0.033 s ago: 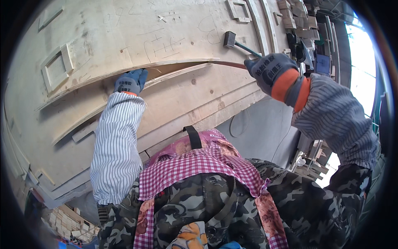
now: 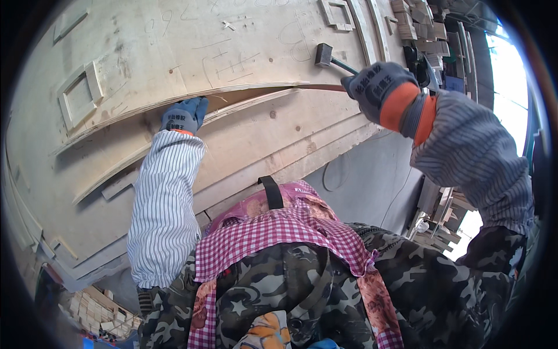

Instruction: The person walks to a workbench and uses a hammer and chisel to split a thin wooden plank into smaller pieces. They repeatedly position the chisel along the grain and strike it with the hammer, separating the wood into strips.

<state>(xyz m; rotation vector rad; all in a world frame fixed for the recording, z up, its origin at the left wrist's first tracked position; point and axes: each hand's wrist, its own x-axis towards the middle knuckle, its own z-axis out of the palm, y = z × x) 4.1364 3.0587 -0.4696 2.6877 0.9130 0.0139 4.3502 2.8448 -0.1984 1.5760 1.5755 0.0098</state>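
A large pale plywood sheet (image 2: 139, 75) with pencil marks lies in front of me, its near edge bowed up from the sheet below (image 2: 273, 119). In a grey-blue glove, my left hand (image 2: 185, 114) is closed at that raised edge, fingers partly hidden in the gap. My right hand (image 2: 378, 90), gloved in grey with an orange cuff, makes a fist over the edge's right part. A thin reddish strip (image 2: 331, 88) runs along the gap to this fist; whether it is held I cannot tell. Beyond lies a mallet (image 2: 324, 55) with a dark head, its teal handle partly behind the right hand.
Small wooden frames (image 2: 78, 96) and long battens (image 2: 361, 29) rest on the upper sheet. Stacked wood blocks (image 2: 427, 35) stand at the far right. More wood offcuts (image 2: 96, 311) lie low at the left. A pink checked apron (image 2: 261, 232) covers my front.
My right hand has risen slightly, away from me, and covers more of the mallet's handle. My left hand stays at the sheet's edge.
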